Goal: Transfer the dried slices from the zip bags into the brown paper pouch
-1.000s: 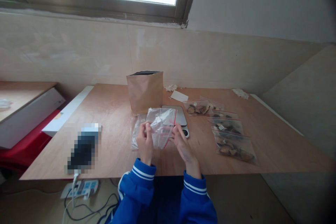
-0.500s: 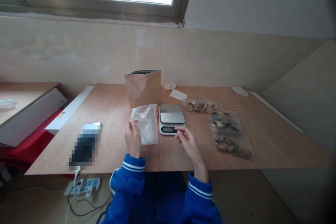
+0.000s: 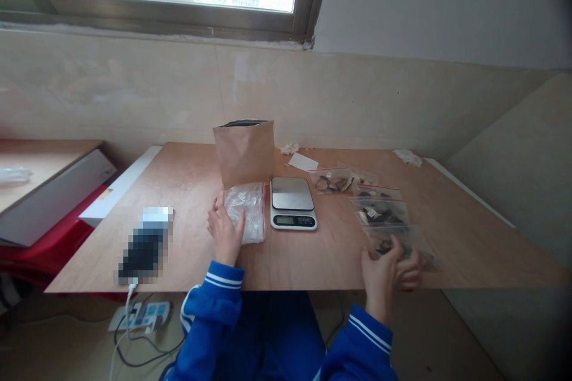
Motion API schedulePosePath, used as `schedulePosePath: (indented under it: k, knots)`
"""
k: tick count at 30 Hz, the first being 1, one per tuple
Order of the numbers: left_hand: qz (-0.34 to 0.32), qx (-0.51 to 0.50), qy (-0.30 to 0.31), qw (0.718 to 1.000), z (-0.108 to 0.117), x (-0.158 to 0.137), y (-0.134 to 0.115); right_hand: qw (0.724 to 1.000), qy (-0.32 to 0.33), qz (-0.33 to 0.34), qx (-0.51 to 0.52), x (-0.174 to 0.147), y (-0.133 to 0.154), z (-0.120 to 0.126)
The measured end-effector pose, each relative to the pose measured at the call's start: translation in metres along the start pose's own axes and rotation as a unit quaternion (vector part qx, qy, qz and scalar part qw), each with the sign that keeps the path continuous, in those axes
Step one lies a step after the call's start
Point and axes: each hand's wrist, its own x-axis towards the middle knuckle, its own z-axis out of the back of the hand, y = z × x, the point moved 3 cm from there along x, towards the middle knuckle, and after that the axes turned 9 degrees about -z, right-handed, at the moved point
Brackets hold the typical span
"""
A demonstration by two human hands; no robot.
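A clear zip bag with a red seal line (image 3: 251,214) lies in front of the brown paper pouch (image 3: 245,155). My left hand (image 3: 226,231) rests at the bag's left side, thumb and fingers apart. To the bag's right sits a white kitchen scale (image 3: 293,202) with a bare steel plate. My right hand (image 3: 388,271) reaches over the nearest zip bag of dried brown slices (image 3: 409,241), its thumb and fingers spread. Whether it touches that bag is hard to see. Behind it lies another zip bag of dark dried pieces (image 3: 382,212).
More zip bags of dried slices (image 3: 333,181) lie right of the scale. Near the wall are a white card (image 3: 304,161) and crumpled white scraps (image 3: 407,158). A phone (image 3: 145,247) on a charging cable lies at left. A power strip (image 3: 143,317) sits below the table edge.
My right hand has moved from the scale's display to the near bag of dried slices. My left hand has spread its fingers, and the clear bag has shifted slightly left.
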Motion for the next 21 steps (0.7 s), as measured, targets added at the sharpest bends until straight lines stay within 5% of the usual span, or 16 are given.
schedulePosePath:
  k: [4,9,15,21]
  knots:
    - [-0.08,0.023,0.109,0.99,-0.01,-0.012,-0.016,0.999,0.0,-0.034,0.033,0.004,-0.013,0.0]
    - [-0.099,0.101,0.228,0.963,-0.033,-0.032,-0.013,0.997,-0.023,-0.008,0.078,0.012,-0.019,0.006]
    - [-0.071,0.073,0.206,0.973,-0.029,-0.03,-0.007,0.984,0.011,0.012,0.176,0.025,-0.001,0.033]
    - [-0.038,-0.091,0.096,0.99,0.008,-0.022,-0.016,0.94,0.134,-0.026,0.312,0.009,0.061,0.073]
